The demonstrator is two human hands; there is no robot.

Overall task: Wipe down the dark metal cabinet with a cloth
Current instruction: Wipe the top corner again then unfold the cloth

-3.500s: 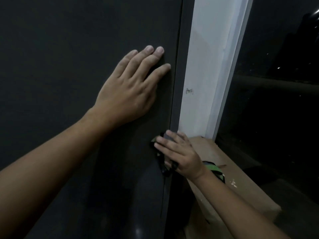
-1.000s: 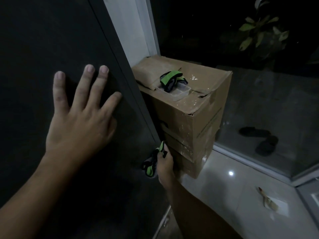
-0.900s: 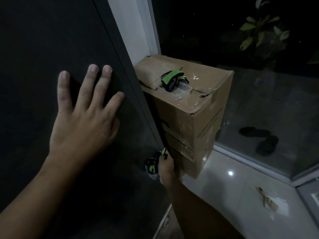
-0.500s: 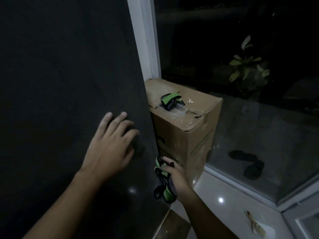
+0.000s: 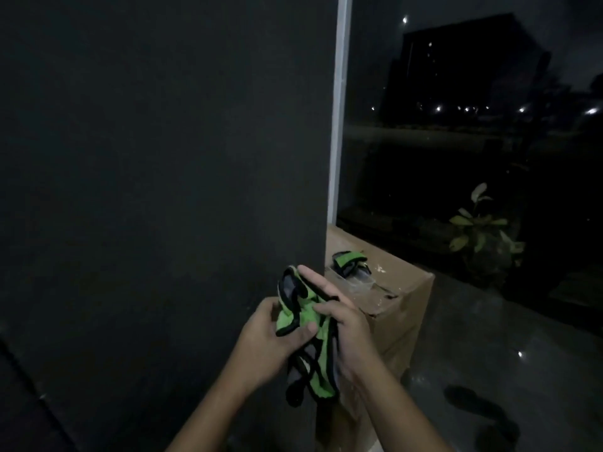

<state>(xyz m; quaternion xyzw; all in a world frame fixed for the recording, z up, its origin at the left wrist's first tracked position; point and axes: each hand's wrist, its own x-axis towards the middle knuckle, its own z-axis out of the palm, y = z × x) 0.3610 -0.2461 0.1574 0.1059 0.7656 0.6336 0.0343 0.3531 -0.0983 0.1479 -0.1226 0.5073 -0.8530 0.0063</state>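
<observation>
Off the cabinet (image 5: pixel 163 158) beside it, left hand (image 5: pixel 270 334) now grips the cloth (image 5: pixel 303 313) along with right hand (image 5: pixel 346 324); wiping's paused, guessing a refold.

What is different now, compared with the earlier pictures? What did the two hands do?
The left hand left the dark metal cabinet, where it lay flat, and came to the green cloth. The right hand took that cloth off the cabinet's edge; both hands now hold it. The cardboard box and the second cloth on it stayed in place.
</observation>
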